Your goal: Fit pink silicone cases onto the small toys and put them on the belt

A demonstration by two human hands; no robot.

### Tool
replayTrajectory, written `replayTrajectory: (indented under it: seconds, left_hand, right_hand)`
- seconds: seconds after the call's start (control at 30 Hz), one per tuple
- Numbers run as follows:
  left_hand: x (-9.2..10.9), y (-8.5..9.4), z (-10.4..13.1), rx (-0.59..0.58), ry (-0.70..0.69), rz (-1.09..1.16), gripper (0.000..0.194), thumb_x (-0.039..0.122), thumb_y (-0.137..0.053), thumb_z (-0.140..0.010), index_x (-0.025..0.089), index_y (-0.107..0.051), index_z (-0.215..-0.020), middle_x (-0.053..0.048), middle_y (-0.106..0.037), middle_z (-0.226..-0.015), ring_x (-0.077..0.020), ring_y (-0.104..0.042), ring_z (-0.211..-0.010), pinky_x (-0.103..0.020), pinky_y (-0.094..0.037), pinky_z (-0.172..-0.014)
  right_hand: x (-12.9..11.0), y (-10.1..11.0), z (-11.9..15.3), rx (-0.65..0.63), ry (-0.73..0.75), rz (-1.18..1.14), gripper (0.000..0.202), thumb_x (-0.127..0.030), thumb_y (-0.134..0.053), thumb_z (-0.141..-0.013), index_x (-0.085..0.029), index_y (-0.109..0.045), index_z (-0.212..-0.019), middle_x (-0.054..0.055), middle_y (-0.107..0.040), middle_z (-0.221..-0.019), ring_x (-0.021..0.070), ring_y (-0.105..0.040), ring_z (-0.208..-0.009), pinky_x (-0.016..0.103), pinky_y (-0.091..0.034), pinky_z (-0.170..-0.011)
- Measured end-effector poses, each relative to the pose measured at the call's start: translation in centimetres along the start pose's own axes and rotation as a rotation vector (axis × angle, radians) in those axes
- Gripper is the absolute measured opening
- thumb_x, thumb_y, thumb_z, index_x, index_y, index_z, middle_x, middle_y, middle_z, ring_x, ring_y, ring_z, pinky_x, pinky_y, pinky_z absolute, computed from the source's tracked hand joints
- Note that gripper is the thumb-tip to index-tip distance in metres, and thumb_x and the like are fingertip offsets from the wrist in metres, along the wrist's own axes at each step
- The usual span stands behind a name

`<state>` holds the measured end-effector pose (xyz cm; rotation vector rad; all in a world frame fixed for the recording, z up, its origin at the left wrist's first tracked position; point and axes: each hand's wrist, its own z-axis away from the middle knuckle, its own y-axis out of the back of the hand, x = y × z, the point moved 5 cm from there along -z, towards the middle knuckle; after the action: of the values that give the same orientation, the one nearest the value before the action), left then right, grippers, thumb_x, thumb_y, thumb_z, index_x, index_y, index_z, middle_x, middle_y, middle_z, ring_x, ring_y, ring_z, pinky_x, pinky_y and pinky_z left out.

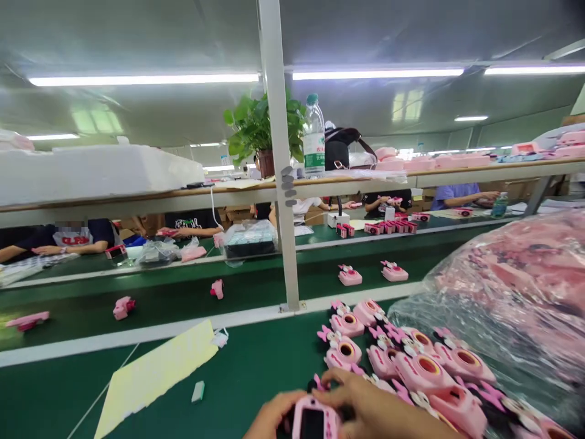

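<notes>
At the bottom of the head view I hold a pink toy camera point(301, 421) with its dark screen side facing me. My left hand point(274, 417) is closed round its left side. My right hand point(361, 396) grips the top and right side, its fingers near a pink bow and black ear piece. Both palms are partly out of frame. Just right of my hands lies a pile of similar pink toy cameras point(427, 366) with mouse-head tops and round lens rings, some overlapping. My right forearm passes in front of part of the pile.
A plastic bag of pink parts point(525, 286) bulges at the right. A yellow paper sheet point(155, 372) and a small pale green block point(198, 392) lie left. Pink cameras sit on the green belt point(256, 280) beyond a white post point(281, 152). Co-workers sit across.
</notes>
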<state>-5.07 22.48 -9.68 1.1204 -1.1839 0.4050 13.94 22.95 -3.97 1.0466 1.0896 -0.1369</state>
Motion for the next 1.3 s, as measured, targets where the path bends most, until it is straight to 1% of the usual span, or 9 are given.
replayTrajectory:
  seconds: [0.1, 0.2, 0.33, 0.47, 0.6, 0.7, 0.9, 1.03, 1.3]
  left_hand:
    - [3.8, 0.6, 1.4, 0.033, -0.006, 0.001, 0.068, 0.05, -0.076, -0.072, 0.026, -0.055, -0.132, -0.009, -0.06, -0.134, -0.0267, -0.056, -0.121, -0.043, -0.041, -0.109]
    - [5.8, 0.4, 1.7, 0.011, 0.023, 0.026, 0.065, 0.042, -0.077, -0.073, 0.025, -0.054, -0.131, -0.007, -0.06, -0.134, -0.0247, -0.055, -0.123, -0.042, -0.039, -0.112]
    - [6.1, 0.1, 2.4, 0.064, 0.073, -0.011, 0.06, 0.041, -0.074, -0.076, 0.028, -0.054, -0.131, -0.005, -0.059, -0.134, -0.0249, -0.055, -0.12, -0.042, -0.043, -0.107]
    - [6.4, -0.2, 3.6, 0.115, 0.154, 0.002, 0.069, 0.036, -0.076, -0.073, 0.025, -0.05, -0.135, -0.007, -0.057, -0.137, -0.0271, -0.053, -0.124, -0.045, -0.038, -0.111]
    - [7.0, -1.0, 4.2, 0.153, 0.267, 0.044, 0.097, 0.042, -0.084, -0.061, 0.017, -0.037, -0.143, -0.014, -0.044, -0.147, -0.031, -0.044, -0.133, -0.045, -0.032, -0.116]
    - [7.3, -1.6, 4.1, 0.217, 0.288, 0.056, 0.084, 0.041, -0.08, -0.067, 0.015, -0.041, -0.137, -0.015, -0.049, -0.141, -0.0302, -0.047, -0.129, -0.045, -0.034, -0.114]
    - [7.8, -2.0, 3.8, 0.316, 0.297, -0.1, 0.078, 0.02, -0.081, -0.057, 0.021, -0.045, -0.127, -0.01, -0.05, -0.133, -0.03, -0.047, -0.125, -0.048, -0.037, -0.109]
    - [8.1, -2.0, 3.8, 0.29, 0.267, -0.133, 0.085, 0.022, -0.083, -0.058, 0.02, -0.041, -0.132, -0.011, -0.047, -0.138, -0.03, -0.044, -0.13, -0.049, -0.034, -0.113]
    - [10.7, -1.2, 4.0, 0.381, 0.064, -0.261, 0.051, 0.027, -0.07, -0.079, 0.026, -0.049, -0.126, -0.007, -0.053, -0.126, -0.0237, -0.053, -0.119, -0.043, -0.046, -0.103]
  right_hand:
    - [-1.5, 0.8, 1.3, -0.046, 0.119, 0.013, 0.06, -0.049, -0.078, -0.071, -0.031, -0.064, -0.127, 0.008, -0.055, -0.124, 0.0278, -0.055, -0.11, 0.035, -0.04, -0.095]
    - [-1.8, 1.5, 1.5, -0.058, 0.09, -0.004, 0.065, -0.046, -0.08, -0.07, -0.027, -0.061, -0.129, 0.008, -0.059, -0.117, 0.0264, -0.056, -0.107, 0.036, -0.042, -0.093]
    - [-0.5, 1.1, 1.4, -0.061, -0.159, -0.177, 0.074, -0.043, -0.084, -0.063, -0.022, -0.053, -0.127, 0.007, -0.058, -0.122, 0.0229, -0.06, -0.1, 0.032, -0.047, -0.083]
    - [0.3, 0.2, 1.8, 0.051, -0.285, -0.207, 0.053, -0.041, -0.082, -0.064, -0.019, -0.056, -0.105, 0.004, -0.064, -0.102, 0.0202, -0.06, -0.091, 0.029, -0.046, -0.075]
    - [0.3, -2.0, 1.7, 0.02, -0.306, -0.434, 0.04, -0.036, -0.077, -0.07, -0.021, -0.052, -0.099, -0.001, -0.064, -0.088, 0.0153, -0.061, -0.077, 0.026, -0.046, -0.067]
    - [0.3, -3.3, 1.6, 0.041, -0.325, -0.531, 0.033, -0.031, -0.075, -0.071, -0.02, -0.05, -0.09, -0.003, -0.063, -0.078, 0.0141, -0.06, -0.069, 0.025, -0.045, -0.061]
    - [1.1, -3.9, 2.1, 0.203, -0.328, -0.494, 0.036, -0.02, -0.08, -0.06, -0.019, -0.049, -0.079, -0.005, -0.059, -0.069, 0.0126, -0.055, -0.066, 0.023, -0.039, -0.059]
    - [0.8, -4.1, 2.6, 0.196, -0.279, -0.802, 0.043, -0.031, -0.084, -0.06, -0.02, -0.049, -0.082, -0.005, -0.061, -0.074, 0.0141, -0.059, -0.071, 0.028, -0.046, -0.068]
    - [-1.3, -2.7, 3.9, 0.28, -0.214, -1.019, 0.049, -0.039, -0.089, -0.059, -0.018, -0.055, -0.089, -0.001, -0.067, -0.082, 0.0151, -0.062, -0.078, 0.03, -0.047, -0.076]
